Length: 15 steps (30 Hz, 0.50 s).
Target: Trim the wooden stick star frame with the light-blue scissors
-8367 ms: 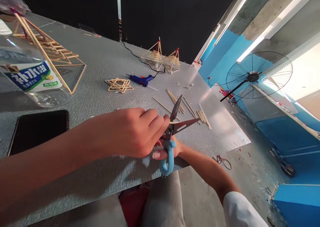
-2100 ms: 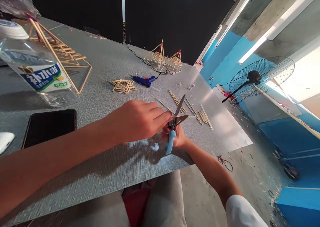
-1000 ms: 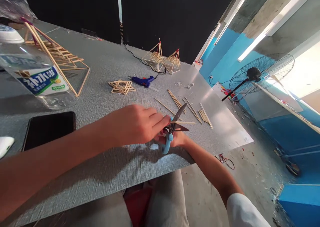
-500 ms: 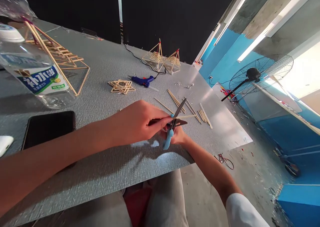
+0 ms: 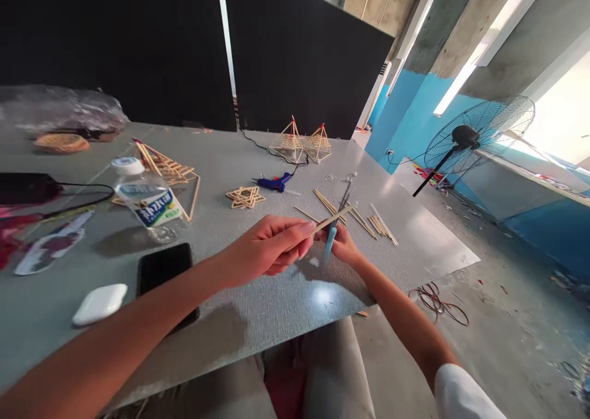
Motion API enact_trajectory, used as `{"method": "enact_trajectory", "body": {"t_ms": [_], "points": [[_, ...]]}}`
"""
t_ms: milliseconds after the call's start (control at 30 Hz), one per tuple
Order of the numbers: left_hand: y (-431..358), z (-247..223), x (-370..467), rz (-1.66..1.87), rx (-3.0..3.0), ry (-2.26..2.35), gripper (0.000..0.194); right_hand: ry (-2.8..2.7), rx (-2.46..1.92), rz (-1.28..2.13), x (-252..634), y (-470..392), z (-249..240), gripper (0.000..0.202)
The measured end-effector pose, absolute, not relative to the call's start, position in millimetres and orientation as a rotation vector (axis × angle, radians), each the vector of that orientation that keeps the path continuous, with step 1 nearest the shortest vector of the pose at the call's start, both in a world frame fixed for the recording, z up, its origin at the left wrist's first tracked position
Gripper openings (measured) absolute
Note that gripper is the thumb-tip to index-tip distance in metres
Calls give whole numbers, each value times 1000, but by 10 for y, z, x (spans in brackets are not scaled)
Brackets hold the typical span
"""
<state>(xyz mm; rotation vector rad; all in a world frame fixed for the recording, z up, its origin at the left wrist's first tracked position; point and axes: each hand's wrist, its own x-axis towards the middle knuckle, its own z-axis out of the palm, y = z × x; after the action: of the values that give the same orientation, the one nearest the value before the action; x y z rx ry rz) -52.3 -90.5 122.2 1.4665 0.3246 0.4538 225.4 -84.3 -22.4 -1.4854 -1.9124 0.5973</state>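
My left hand (image 5: 281,245) is closed in a pinch on a thin wooden stick (image 5: 332,218), which points up and to the right. Behind it, my right hand (image 5: 343,246) grips light-blue-handled scissors (image 5: 330,242), their blades pointing up and away. The stick passes in front of the blades; whether it touches them I cannot tell. Beyond the hands lie several loose wooden sticks (image 5: 364,222) and a short bundle of sticks (image 5: 378,225). A star-shaped stick frame (image 5: 245,197) rests left of a blue glue gun (image 5: 273,182).
Left of my hands are a plastic bottle (image 5: 154,207), a black phone (image 5: 165,268) and a white case (image 5: 100,304). Stick pyramids (image 5: 292,142) stand at the back, before black panels (image 5: 304,56). A fan (image 5: 465,136) stands right of the table; cables (image 5: 440,302) lie on the floor.
The view has tilted up and swung left, showing more of the table's left side. The stick has turned from nearly level to slanting upward, and the scissors' blades now look closer together.
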Motion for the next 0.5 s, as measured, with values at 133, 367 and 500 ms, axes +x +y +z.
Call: {"method": "enact_trajectory", "body": {"t_ms": [133, 367, 500], "points": [[-925, 1294, -562, 513, 1256, 301, 75, -2134, -1876, 457, 2549, -1056, -30, 35], [-936, 1419, -631, 663, 1032, 193, 70, -2400, -2517, 414, 2965, -1397, 265, 39], [-869, 1417, -633, 758, 1000, 172, 45, -2464, -2655, 511, 3048, -1431, 311, 42]]}}
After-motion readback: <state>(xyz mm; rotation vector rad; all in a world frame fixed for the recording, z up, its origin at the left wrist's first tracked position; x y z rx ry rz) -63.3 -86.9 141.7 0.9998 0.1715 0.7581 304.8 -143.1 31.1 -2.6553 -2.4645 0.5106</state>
